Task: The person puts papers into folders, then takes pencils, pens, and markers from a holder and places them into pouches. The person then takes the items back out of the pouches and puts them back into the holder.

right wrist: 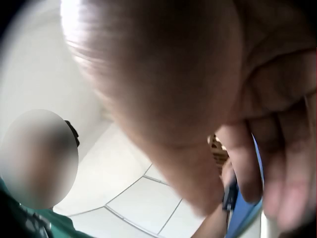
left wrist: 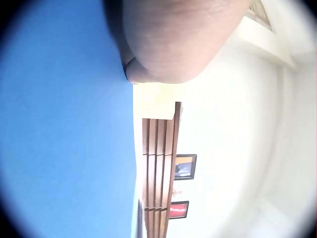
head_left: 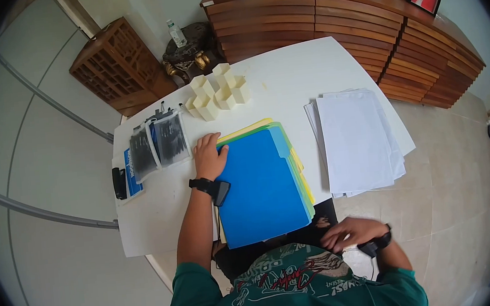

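Observation:
A stack of file folders lies at the table's near edge, a blue folder [head_left: 263,189] on top, with green and yellow folder edges showing beneath it. My left hand [head_left: 210,159] rests at the stack's upper left corner, its thumb over the blue surface and its fingers along the left side. In the left wrist view, that hand [left wrist: 173,39] presses close to the blue folder [left wrist: 64,129]. Off the table, near my lap, my right hand [head_left: 356,232] hangs with loosely bent fingers. The right wrist view shows nothing held in that hand [right wrist: 158,74].
Loose white paper sheets [head_left: 356,142] are piled at the right. Cream hexagonal cups [head_left: 216,94] stand at the back. Zip pouches [head_left: 170,139] with dark contents and a black stapler-like item [head_left: 119,183] lie left. A wooden dresser [head_left: 261,18] stands behind the table.

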{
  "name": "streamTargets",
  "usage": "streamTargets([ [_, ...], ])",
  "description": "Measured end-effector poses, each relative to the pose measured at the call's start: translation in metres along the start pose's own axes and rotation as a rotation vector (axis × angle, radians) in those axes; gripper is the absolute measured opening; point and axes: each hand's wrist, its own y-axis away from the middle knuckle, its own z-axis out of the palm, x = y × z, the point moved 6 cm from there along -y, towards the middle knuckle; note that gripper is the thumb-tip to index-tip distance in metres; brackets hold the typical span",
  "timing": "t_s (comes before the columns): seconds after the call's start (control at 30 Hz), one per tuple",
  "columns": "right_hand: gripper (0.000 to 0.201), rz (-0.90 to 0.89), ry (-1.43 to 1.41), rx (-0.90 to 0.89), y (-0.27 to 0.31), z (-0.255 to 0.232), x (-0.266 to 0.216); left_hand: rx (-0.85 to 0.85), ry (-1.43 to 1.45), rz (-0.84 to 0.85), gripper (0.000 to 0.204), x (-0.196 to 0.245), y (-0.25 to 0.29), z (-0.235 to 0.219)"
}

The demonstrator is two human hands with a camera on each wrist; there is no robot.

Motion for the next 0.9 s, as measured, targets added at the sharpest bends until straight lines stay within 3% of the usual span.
streamTargets([
  [0.03,0.057,-0.020,0.050,-0.044,-0.016,0.012,0.028,-0.050,-0.087,-0.002,0.039,0.005,0.000,0.000],
  [0.1,0.060,-0.072,0.162,0.046,-0.047,0.025,0.044,-0.080,-0.151,-0.007,0.038,0.012,0.000,0.000],
  [0.17,0.059,-0.238,-0.360,0.239,-0.075,0.027,0.049,-0.112,-0.215,-0.013,0.037,0.021,0.004,-0.001],
  [0.23,0.059,-0.229,-0.443,0.275,-0.096,0.032,0.043,-0.161,-0.233,-0.040,0.032,0.032,0.014,-0.004],
  [0.27,0.055,-0.153,-0.592,0.445,-0.089,0.035,0.032,-0.160,-0.244,-0.048,0.032,0.038,0.023,-0.007],
  [0.3,0.055,-0.156,-0.590,0.430,-0.094,0.039,0.037,-0.165,-0.262,-0.056,0.030,0.043,0.033,-0.010],
  [0.37,0.050,-0.266,-0.909,0.536,-0.105,0.038,0.052,-0.159,-0.291,-0.074,0.029,0.036,0.053,-0.019],
  [0.43,0.044,-0.322,-0.870,0.527,-0.095,0.040,0.038,-0.193,-0.114,-0.180,0.029,0.019,0.073,-0.025],
  [0.53,0.041,-0.365,-0.238,0.589,-0.079,0.039,0.004,-0.181,-0.054,-0.239,0.028,0.009,0.096,-0.047],
  [0.6,0.043,-0.444,-0.129,0.587,-0.072,0.036,-0.040,-0.165,0.013,-0.302,0.028,-0.010,0.104,-0.061],
  [0.67,0.041,-0.559,0.069,0.579,-0.068,0.029,-0.082,-0.180,0.945,-0.509,0.031,-0.043,0.110,-0.063],
  [0.7,0.041,-0.566,0.072,0.572,-0.065,0.024,-0.103,-0.170,0.940,-0.507,0.031,-0.045,0.109,-0.075],
  [0.77,0.032,-0.565,0.478,0.648,-0.056,0.022,-0.152,-0.180,0.861,-0.242,0.037,-0.028,0.101,-0.108],
  [0.83,0.026,-0.534,0.490,0.703,-0.059,0.012,-0.174,-0.081,0.955,-0.228,0.038,-0.025,0.106,-0.117],
  [0.9,0.020,-0.553,0.369,0.810,-0.065,-0.003,-0.175,0.130,1.160,-0.272,0.037,-0.027,0.115,-0.119],
])
